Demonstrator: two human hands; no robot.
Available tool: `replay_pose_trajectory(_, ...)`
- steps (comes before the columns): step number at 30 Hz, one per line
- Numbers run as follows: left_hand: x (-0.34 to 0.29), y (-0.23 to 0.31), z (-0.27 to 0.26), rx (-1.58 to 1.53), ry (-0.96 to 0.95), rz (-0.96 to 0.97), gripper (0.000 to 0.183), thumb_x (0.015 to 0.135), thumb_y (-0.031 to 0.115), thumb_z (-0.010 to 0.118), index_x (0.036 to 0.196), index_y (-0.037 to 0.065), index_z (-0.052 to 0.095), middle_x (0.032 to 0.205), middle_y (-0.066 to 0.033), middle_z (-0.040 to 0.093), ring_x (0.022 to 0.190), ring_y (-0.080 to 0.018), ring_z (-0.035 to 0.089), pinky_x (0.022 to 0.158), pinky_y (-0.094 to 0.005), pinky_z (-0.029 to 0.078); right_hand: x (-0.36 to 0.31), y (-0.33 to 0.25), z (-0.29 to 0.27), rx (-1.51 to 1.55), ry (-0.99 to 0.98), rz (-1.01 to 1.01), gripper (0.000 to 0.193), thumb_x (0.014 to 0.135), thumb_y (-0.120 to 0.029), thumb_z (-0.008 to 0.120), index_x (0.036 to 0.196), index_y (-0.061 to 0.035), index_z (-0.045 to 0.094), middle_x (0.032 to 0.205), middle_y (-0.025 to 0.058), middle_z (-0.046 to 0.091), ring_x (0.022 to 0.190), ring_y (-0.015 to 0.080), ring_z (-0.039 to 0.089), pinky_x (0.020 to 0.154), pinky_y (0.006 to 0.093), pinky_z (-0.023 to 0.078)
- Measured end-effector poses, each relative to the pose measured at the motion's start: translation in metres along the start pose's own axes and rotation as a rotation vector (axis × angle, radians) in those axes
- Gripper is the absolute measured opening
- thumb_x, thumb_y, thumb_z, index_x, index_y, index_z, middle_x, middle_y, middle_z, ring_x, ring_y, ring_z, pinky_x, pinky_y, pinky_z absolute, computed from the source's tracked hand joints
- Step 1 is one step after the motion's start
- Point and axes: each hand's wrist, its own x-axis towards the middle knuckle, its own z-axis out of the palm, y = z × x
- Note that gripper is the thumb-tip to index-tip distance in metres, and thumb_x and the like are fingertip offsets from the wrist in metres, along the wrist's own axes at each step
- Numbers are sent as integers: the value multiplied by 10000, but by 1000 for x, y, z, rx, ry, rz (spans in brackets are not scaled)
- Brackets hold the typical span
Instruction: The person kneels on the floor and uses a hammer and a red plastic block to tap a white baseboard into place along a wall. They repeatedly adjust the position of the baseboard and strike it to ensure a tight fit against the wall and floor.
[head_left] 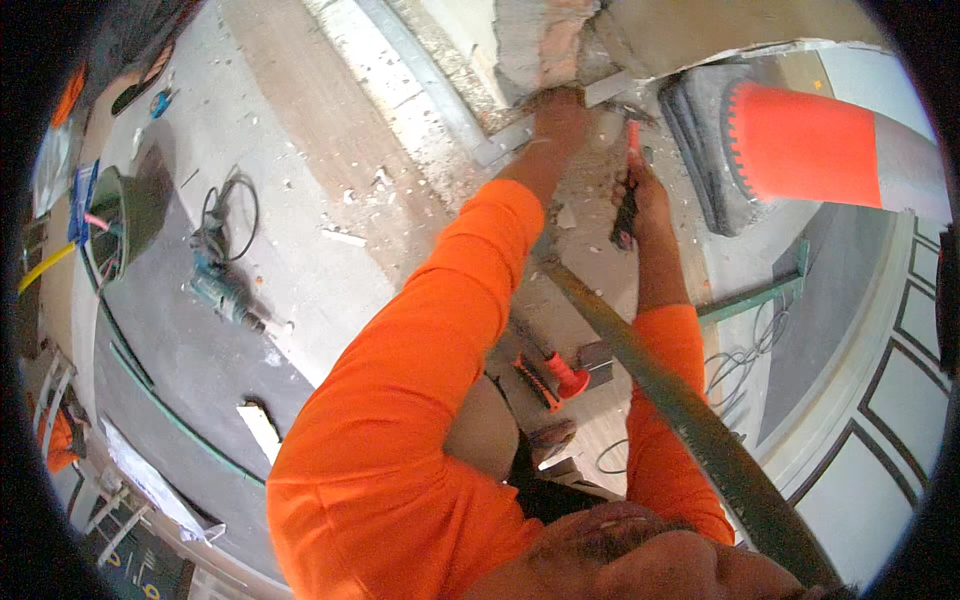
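Observation:
My left hand (562, 118) reaches to the foot of a rough brick and plaster pier (545, 45), beside the corner of a grey metal strip (425, 75). Its fingers are dark and hidden, so their grip does not show. My right hand (652, 195) is closed round the red and black handle of a hammer (626, 205). The hammer's head points toward the pier, a short way right of my left hand. Both arms wear orange sleeves.
A red and grey traffic cone (810, 145) lies at the right. A long greenish bar (680, 410) crosses in front of my right arm. Below are a red-guarded chisel (568, 378) and a brush (538, 385). A teal power drill (225, 290) and green bucket (140, 220) are left; rubble litters the floor.

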Motion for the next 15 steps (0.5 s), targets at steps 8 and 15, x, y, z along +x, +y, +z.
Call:
replay_pose_trajectory(8,-72,-35,-65,-327,291,267,397,947,205,542,1300,25,568,1260,-197,614,1180,-384,572,1020,-503,446,-126,60,-79,-606,97,24,385,978,-443,601,866,-74,592,644,3,531,504,126,518,451,289,410)
replay_pose_trajectory(15,-156,-195,-165,-416,539,-198,460,952,269,576,1297,-35,575,1279,-282,581,1224,-454,509,1086,-510,363,-220,147,-151,-272,114,277,285,990,-373,536,909,-100,559,617,-9,474,465,133,470,430,289,397)
